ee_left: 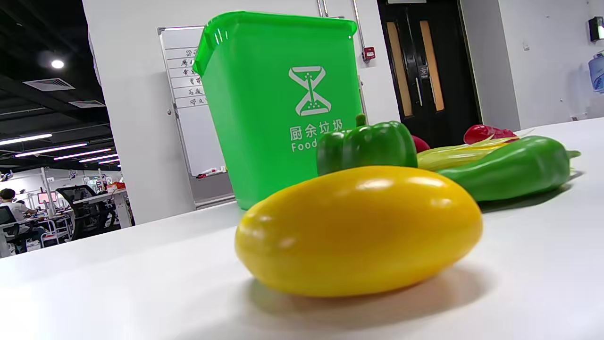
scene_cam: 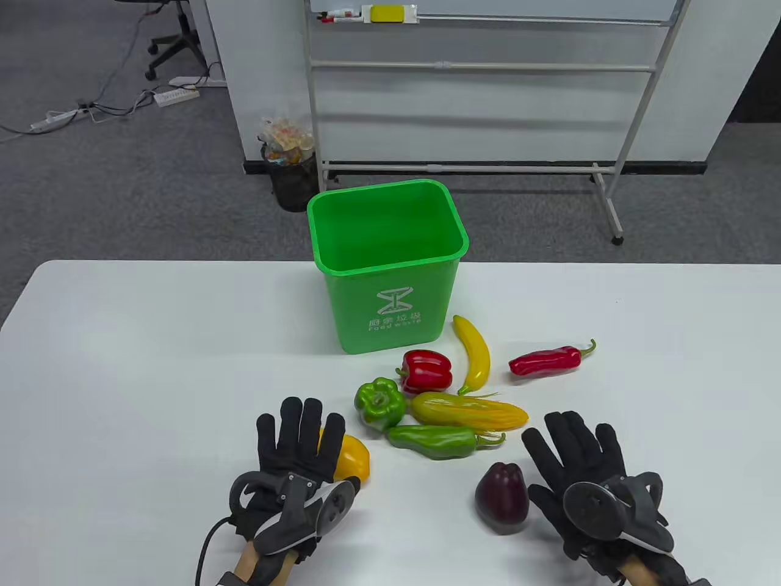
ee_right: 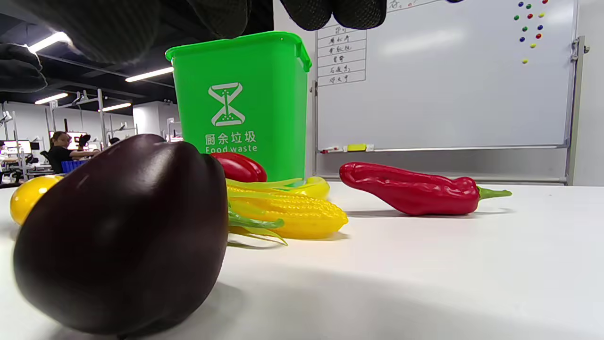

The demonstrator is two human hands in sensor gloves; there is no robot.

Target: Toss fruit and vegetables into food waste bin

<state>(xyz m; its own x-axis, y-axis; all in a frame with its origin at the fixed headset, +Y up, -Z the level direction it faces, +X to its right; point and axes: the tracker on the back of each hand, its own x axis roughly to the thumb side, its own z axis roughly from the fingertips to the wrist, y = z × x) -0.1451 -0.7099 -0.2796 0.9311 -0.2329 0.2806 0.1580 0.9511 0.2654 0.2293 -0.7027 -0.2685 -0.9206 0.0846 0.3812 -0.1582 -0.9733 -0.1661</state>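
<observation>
Near left: yellow pepper (scene_cam: 352,456) just right of left hand (scene_cam: 296,458), fingers spread, empty (right hand (scene_cam: 579,473) likewise, beside purple pepper (scene_cam: 502,497)).

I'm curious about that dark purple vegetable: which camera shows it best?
The right wrist view: the purple pepper fills its foreground, lying on the table. The table view shows it smaller, beside the right hand. The left wrist view misses it.

Your bin (scene_cam: 390,274) stands at the counter's (scene_cam: 122,366) far edge. Before it the vegetables lie clustered: corn (scene_cam: 468,411) in the middle, one long pepper (scene_cam: 545,361) off to its right, a rounded one (scene_cam: 502,497) nearest you, just left of your right hand (scene_cam: 586,482).
</observation>
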